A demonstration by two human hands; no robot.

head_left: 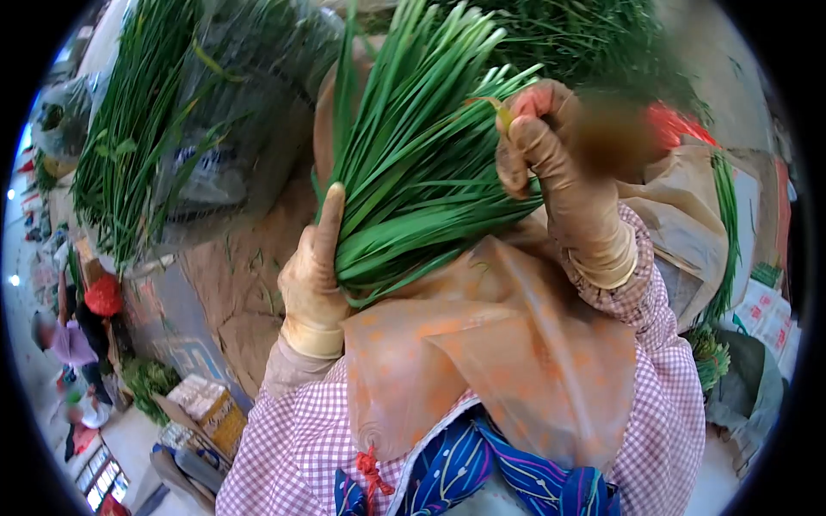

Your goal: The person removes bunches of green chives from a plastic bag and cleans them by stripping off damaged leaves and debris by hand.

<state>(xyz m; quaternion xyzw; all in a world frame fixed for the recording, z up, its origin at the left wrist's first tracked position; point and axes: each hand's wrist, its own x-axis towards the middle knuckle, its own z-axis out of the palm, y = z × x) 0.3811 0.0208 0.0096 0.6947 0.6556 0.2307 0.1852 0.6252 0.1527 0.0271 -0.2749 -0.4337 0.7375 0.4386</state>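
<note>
A thick bunch of long green leafy stalks (422, 163) lies over the lap, its pale ends at the upper right. My left hand (318, 279), in a worn tan glove, grips the bunch from its left side, thumb pointing up. On the right, my gloved right hand (559, 163) is raised beside the stalks, fingertips pinched on a small yellowed leaf (504, 116). Under the bunch spreads a brownish plastic apron (490, 344) with orange marks.
More green stalks (138, 129) lie on clear plastic bags (232, 163) at the upper left. A large green heap (585, 43) is at the top. Cardboard boxes (206, 413) stand lower left, and two people (73, 344) are farther off at the left.
</note>
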